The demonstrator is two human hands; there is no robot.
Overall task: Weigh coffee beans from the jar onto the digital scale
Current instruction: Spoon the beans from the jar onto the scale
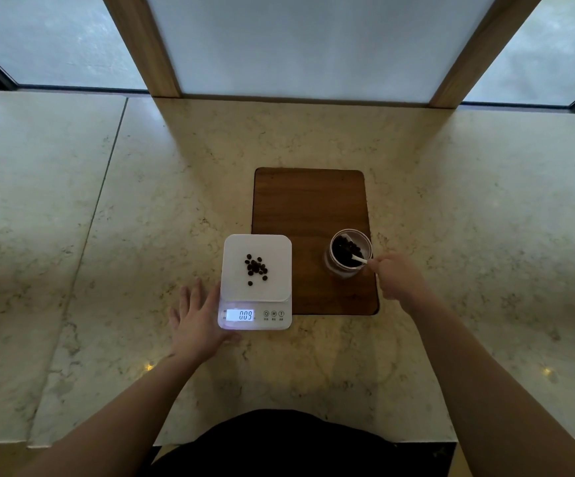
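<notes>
One digital scale [256,280], one glass jar [349,253], one wooden board [310,204], one white spoon [360,259], two hands, and roughly fifteen loose coffee beans [256,268].

Scale display [240,315] reads 009; buttons O, M, T.

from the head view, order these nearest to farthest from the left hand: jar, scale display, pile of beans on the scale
From the left hand:
1. scale display, right beside the thumb, at the scale's near edge.
2. pile of beans, on the white platform, farther back.
3. jar, on the wooden board, by the right hand.
</notes>
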